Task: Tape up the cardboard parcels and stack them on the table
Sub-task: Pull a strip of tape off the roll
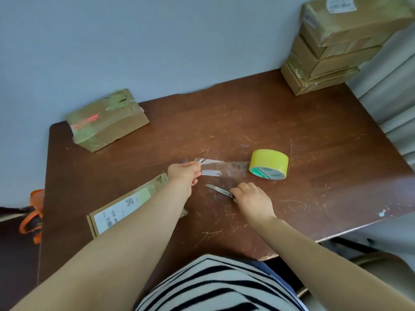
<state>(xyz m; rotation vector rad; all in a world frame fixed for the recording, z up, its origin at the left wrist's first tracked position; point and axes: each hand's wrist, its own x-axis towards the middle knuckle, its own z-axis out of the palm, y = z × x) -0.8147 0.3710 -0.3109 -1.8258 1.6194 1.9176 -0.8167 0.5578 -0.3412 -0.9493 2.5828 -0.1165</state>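
A: The left hand (183, 173)?
B: Thumb and fingers pinch the clear tape strip (215, 168), stretched from the yellow roll (268, 163) on the table (314, 142).
A: The right hand (251, 197)?
B: Fingers curled round the knife (219, 190), just below the strip. A labelled parcel (125, 207) lies under the left forearm.

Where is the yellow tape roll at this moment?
In the head view the yellow tape roll sits on the table right of centre, just beyond the right hand holding the knife, its clear strip stretched to the left hand.

Tape roll (268, 163) — right of knife (219, 190)
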